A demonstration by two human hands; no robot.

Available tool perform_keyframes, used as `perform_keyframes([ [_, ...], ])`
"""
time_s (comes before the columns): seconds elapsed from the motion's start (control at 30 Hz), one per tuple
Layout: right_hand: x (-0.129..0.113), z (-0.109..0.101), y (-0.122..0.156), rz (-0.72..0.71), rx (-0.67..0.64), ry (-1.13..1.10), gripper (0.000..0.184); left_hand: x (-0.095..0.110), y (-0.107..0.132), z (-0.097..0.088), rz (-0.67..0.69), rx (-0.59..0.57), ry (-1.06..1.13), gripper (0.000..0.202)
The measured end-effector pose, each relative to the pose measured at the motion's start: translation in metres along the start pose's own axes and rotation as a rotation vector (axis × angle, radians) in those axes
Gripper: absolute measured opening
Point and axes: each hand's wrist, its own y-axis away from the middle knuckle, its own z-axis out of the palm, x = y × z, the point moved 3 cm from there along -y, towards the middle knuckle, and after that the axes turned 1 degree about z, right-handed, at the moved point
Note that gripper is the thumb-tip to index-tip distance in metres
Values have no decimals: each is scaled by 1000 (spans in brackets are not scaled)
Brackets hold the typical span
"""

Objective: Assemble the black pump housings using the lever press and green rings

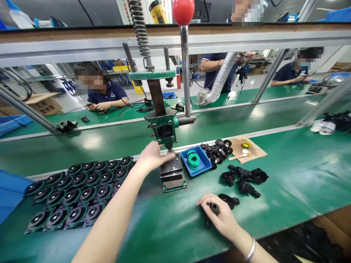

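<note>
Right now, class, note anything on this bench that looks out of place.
Nothing spilled or damaged. The black discs lie in neat rows; only the black housings right of the blue tray lie jumbled at odd angles.

Two bare forearms, slim silver bangle behind the right hand

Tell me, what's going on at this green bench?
A person works at a green bench. Their left hand reaches in under the ram of a small hand press, just above its base block. Their right hand closes on a black plastic part lying on the bench. Rows of black discs lie to the left, and a blue tray of green rings sits beside the press.
</note>
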Motion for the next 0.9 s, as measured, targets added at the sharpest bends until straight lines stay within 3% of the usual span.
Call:
perform_keyframes([
  [0.1, 30, -7, -12, 167, 105, 51, 28, 3, 29, 18, 244, -195, -7, 87],
  [0.17, 47, -18, -18, 213, 163, 63, 28, 6, 34, 27, 328, -222, -25, 91],
  [0.3, 61, -28, -18, 216, 255, 74, 41, 10, 29, 35, 290, -201, -86, 80],
  [0.4, 64, -20, -14, 175, 283, 137, 35, 13, 30, 35, 261, -159, -103, 79],
  [0.57, 74, -6, -12, 133, 331, 254, 47, 16, 33, 38, 258, -133, -91, 81],
  [0.73, 74, -1, -6, 26, 206, 307, 45, 18, 30, 36, 285, -147, -73, 85],
  [0.9, 78, 4, 2, -236, 61, 587, 42, 25, 30, 42, 278, -124, -90, 86],
])
